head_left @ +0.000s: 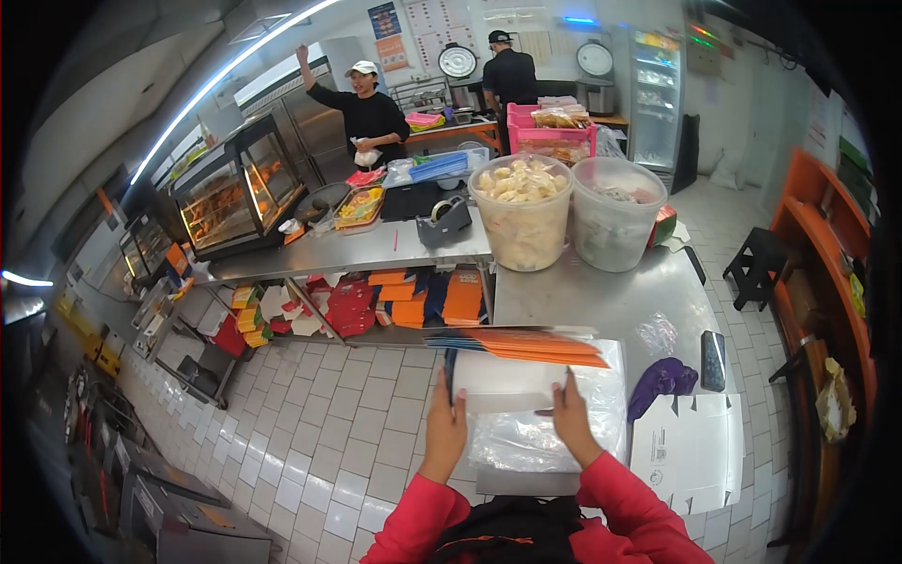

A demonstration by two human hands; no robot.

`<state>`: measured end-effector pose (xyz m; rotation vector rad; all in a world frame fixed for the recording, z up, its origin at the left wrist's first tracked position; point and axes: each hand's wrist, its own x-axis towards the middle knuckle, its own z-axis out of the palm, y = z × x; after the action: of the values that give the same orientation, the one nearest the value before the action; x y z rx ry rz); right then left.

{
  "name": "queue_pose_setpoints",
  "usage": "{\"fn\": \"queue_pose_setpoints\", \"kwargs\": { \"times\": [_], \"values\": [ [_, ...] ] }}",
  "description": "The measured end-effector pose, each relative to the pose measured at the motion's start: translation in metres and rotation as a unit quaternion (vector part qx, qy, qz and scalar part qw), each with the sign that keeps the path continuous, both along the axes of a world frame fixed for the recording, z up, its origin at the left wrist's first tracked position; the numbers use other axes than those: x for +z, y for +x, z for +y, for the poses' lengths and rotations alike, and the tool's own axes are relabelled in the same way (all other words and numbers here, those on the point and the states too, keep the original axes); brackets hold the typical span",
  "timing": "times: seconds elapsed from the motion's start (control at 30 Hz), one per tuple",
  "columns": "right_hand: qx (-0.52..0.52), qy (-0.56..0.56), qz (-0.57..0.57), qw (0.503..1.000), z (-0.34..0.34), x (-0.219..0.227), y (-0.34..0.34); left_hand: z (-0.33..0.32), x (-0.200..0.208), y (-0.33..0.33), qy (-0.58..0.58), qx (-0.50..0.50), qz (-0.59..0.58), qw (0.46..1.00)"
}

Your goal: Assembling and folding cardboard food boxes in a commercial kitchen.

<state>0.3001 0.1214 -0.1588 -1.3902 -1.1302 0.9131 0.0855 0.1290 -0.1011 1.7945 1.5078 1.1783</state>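
Between my two hands is a stack of flat folded cardboard boxes [531, 346] with orange and dark blue edges; a pale panel faces me. My left hand [444, 428] grips its left side, fingers partly hidden behind it. My right hand [571, 418] holds the right side, thumb toward the middle. The stack is tilted above clear plastic bags [601, 442] lying on the steel counter [536, 305]. Right of the bags are a purple cloth [662, 383], a phone [713, 361] and a flat white cardboard blank [686, 451].
Two large tubs of bagged food [522, 221] [615, 221] stand at the counter's back. A tape dispenser [443, 224] sits left of them. More flat boxes [409, 299] fill the shelf below. A person [366, 122] and a co-worker [509, 75] stand beyond. A black stool [754, 268] is right.
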Motion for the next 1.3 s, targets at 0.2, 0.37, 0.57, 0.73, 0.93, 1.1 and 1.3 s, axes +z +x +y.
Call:
{"fn": "queue_pose_setpoints", "kwargs": {
  "times": [0.2, 0.37, 0.57, 0.73, 0.93, 1.1, 1.3],
  "values": [
    [-0.013, 0.031, 0.063, 0.997, 0.058, -0.004, 0.071, -0.001, -0.024, 0.005, -0.058, -0.139, -0.135, 0.979],
    [-0.05, 0.014, -0.047, 0.998, 0.133, -0.004, 0.1, -0.021, -0.044, -0.041, -0.079, -0.069, -0.112, 0.988],
    [-0.049, -0.094, -0.063, 0.992, 0.203, -0.032, 0.107, -0.07, -0.055, -0.1, -0.196, 0.106, -0.131, 0.966],
    [-0.08, -0.096, 0.002, 0.992, 0.224, -0.046, 0.108, -0.103, -0.06, -0.118, -0.217, 0.19, -0.181, 0.94],
    [-0.101, -0.07, 0.029, 0.992, 0.203, -0.056, 0.105, -0.1, -0.059, -0.124, -0.238, 0.169, -0.179, 0.939],
    [-0.084, 0.058, -0.021, 0.995, 0.127, -0.051, 0.102, -0.077, -0.057, -0.125, -0.228, 0.086, -0.127, 0.961],
    [-0.165, 0.058, -0.111, 0.978, -0.014, -0.006, 0.125, -0.043, -0.061, -0.112, -0.206, 0.013, -0.104, 0.973]
  ]
}}
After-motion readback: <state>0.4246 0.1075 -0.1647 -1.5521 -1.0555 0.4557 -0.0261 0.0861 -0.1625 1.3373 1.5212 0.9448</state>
